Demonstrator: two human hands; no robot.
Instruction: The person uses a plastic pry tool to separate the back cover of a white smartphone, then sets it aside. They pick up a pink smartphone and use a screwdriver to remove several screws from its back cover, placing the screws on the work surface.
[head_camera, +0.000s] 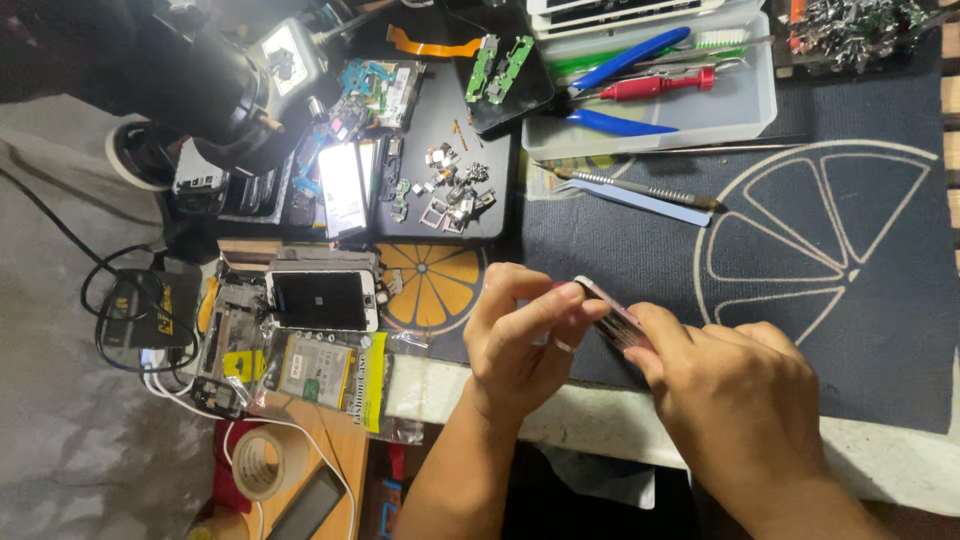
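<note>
We grasp a slim phone (612, 318) edge-on with both hands, our left hand (520, 335) pinching its top end, our right hand (735, 395) clasping its lower end, above the dark mat (850, 330) near the desk's front edge.

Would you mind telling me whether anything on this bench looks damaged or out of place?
The white phone lies on top of other parts at the bench edge. Small metal brackets are scattered loose on the black tray. Both hands hold a thin pink phone part; no damage shows.
</note>
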